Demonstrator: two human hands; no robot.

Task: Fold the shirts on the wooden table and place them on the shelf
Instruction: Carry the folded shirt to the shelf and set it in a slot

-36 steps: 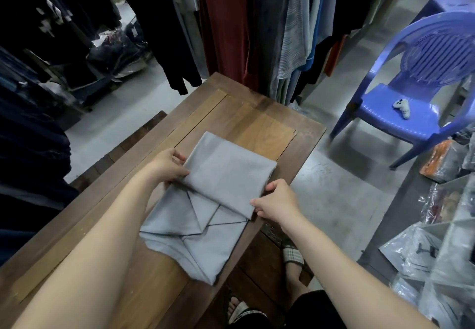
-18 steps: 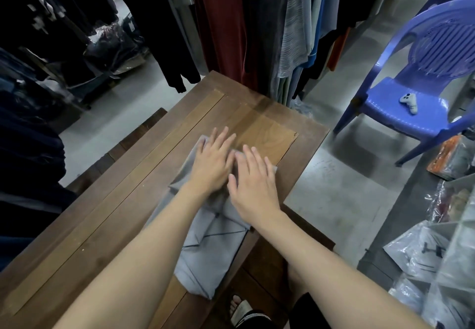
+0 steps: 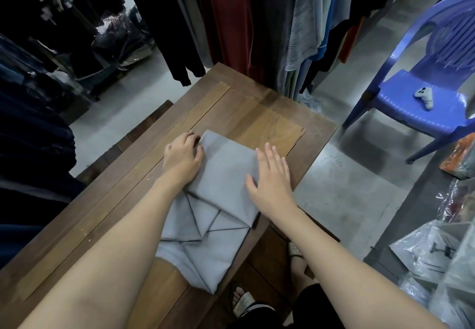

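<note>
Pressing a half-folded grey shirt (image 3: 223, 174) flat on the wooden table (image 3: 272, 128).
The shirt lies along the table's right edge, with its doubled-over upper part toward the far end and the crossed sleeves showing nearer the person. The left hand (image 3: 181, 155) curls its fingers at the fold's left edge, thumb on top, pinching the cloth. The right hand (image 3: 271, 177) lies flat with straight fingers on the fold's right side. Hanging clothes (image 3: 257, 20) crowd the table's far edge, and a blue plastic chair (image 3: 421, 107) stands off to the right.
</note>
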